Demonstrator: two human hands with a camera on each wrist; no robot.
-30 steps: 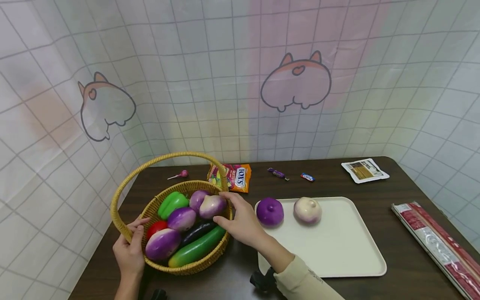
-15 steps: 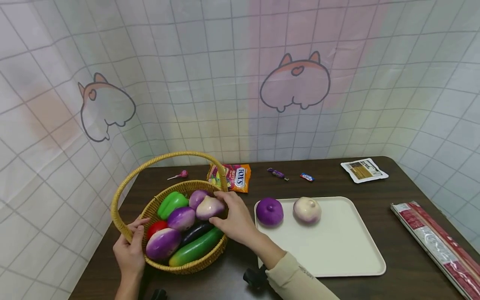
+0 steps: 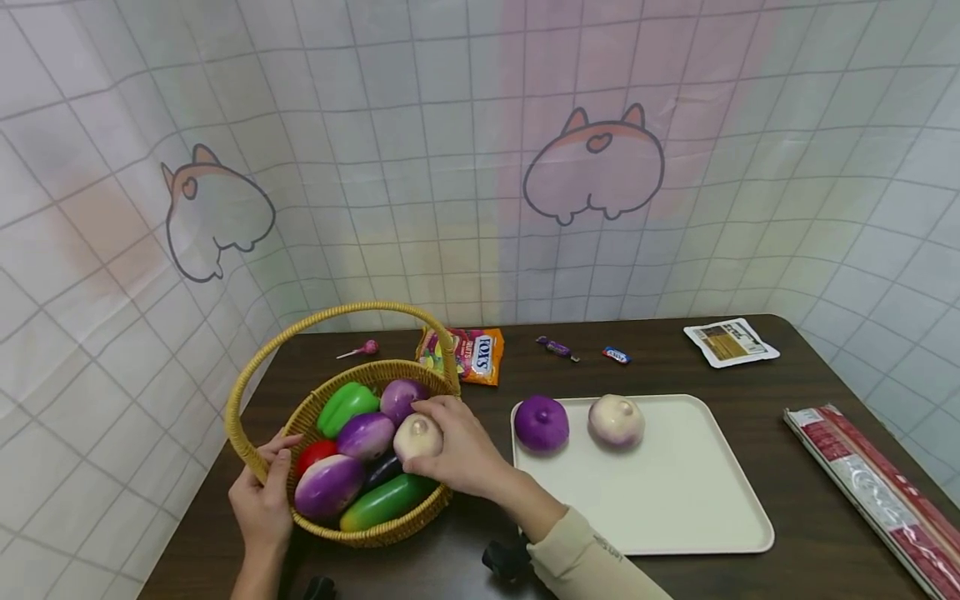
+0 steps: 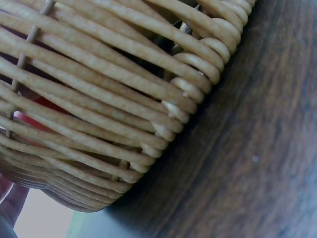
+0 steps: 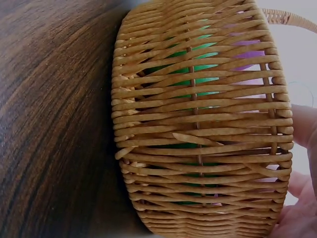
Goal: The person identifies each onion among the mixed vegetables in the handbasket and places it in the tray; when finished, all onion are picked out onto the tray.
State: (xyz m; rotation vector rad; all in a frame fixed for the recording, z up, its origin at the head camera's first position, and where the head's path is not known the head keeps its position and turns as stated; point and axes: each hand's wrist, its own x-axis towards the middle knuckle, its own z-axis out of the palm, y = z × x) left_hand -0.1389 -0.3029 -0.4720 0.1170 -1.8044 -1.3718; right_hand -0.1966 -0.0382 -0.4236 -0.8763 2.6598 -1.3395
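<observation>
In the head view my left hand grips the left rim of a yellow wicker basket, by the base of its arched handle. My right hand reaches over the right rim and pinches a round white-and-purple onion between thumb and fingers, its tip turned up. Around it in the basket lie a green pepper, a red vegetable, purple onions, a dark eggplant and a green cucumber-like vegetable. Both wrist views show mostly the basket's woven side.
Right of the basket, a white tray bears a purple onion and a whitish onion. Behind lie a lollipop, a candy bag, two small candies and a white packet. A long red package is at right.
My right hand has moved slightly left and taken hold of the white-and-purple onion, which has turned so that its tip points up. The left hand stays on the basket rim.
</observation>
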